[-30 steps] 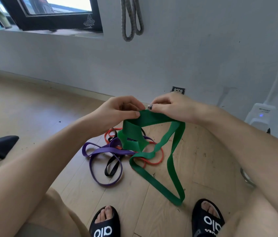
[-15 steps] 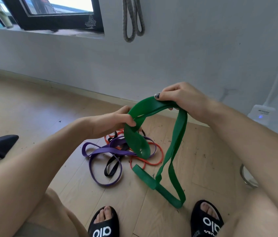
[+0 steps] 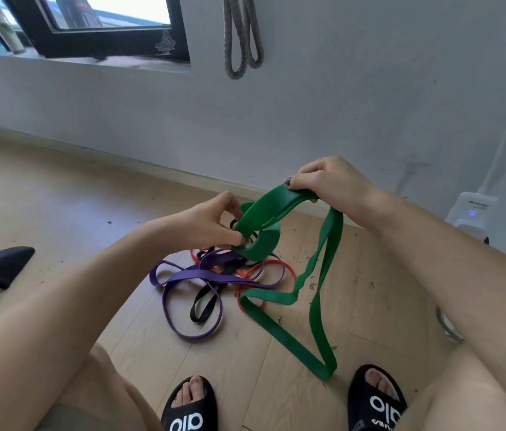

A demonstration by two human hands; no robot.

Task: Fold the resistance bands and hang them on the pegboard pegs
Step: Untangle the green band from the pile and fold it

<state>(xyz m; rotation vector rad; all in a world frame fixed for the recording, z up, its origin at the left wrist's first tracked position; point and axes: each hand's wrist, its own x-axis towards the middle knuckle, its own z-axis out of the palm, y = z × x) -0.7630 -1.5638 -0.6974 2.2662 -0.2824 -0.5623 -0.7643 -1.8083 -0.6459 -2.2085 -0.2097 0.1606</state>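
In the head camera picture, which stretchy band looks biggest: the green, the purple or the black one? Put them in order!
Largest to smallest, as they look:
1. green band, held up by both hands, so nearer the camera; its lead is partly unsure.
2. purple band, on the floor.
3. black band, partly hidden under the purple one.

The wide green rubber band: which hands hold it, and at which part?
Both hold the wide green rubber band. The right hand grips its upper fold; the left hand pinches a lower loop. The rest hangs to the floor.
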